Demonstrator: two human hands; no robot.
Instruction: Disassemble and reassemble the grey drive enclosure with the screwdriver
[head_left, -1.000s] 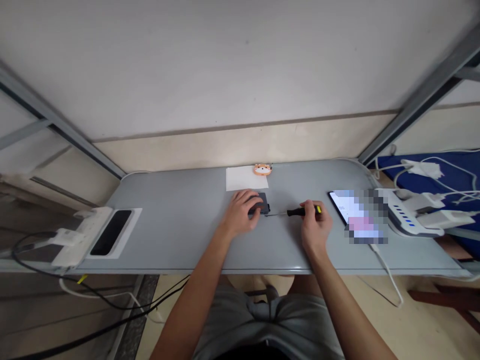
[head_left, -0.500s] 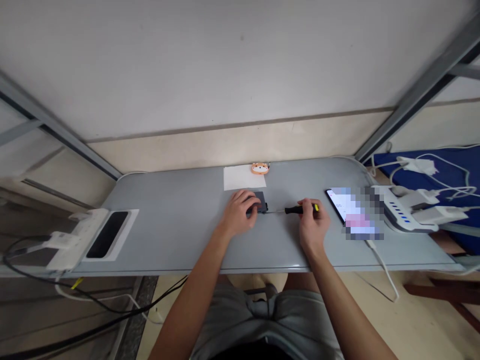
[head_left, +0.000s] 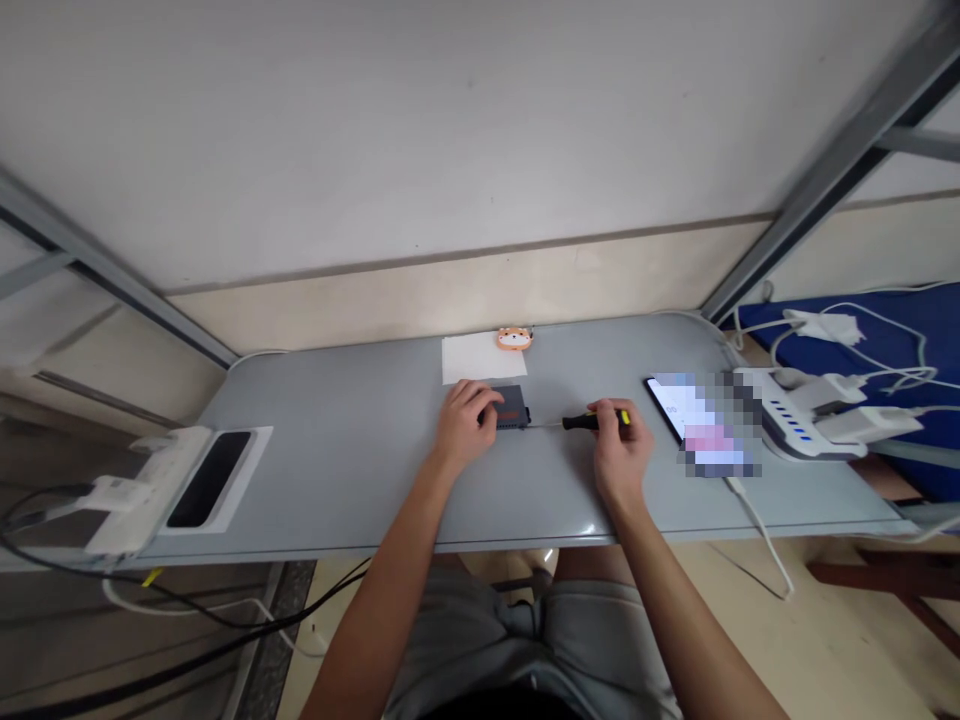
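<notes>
A small dark grey box (head_left: 513, 404) with a reddish-brown patch on top lies flat on the grey desk. My left hand (head_left: 466, 422) grips its left end, with the fingers curled over the edge and partly covering it. My right hand (head_left: 622, 445) is closed around the black and yellow handle of a screwdriver (head_left: 581, 421). The thin metal shaft points left, its tip by the box's lower right corner. Whether the tip touches the box, I cannot tell.
Behind the box lie white paper (head_left: 476, 358) and an orange animal-faced case (head_left: 514, 338). To the right are a lit phone (head_left: 679, 415) on a cable and a charging station (head_left: 787, 410) with plugs. At left, a black phone (head_left: 210, 480) lies beside a white power strip (head_left: 150, 500).
My left fingers have drawn back leftward, so more of the box's top shows. The screwdriver stays level at the box's right side. The whole view has shifted slightly.
</notes>
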